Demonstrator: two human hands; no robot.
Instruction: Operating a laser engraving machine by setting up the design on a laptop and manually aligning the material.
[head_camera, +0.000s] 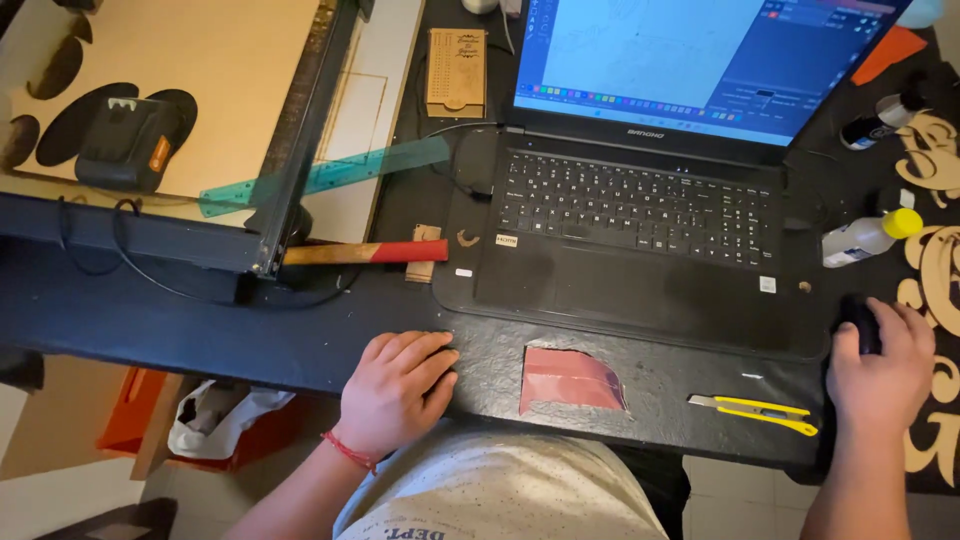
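Resting palm-down over a black mouse (860, 325) at the bench's (250, 340) right end, right hand (880, 375) curls loosely around it, beside the laptop (640, 215); left hand (395, 390) lies half-curled and empty on the front edge, well apart.

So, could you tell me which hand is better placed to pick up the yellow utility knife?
The right hand, probably. It rests on the black mouse, just right of the yellow utility knife. The left hand lies flat on the desk's edge, beyond the reddish patch.
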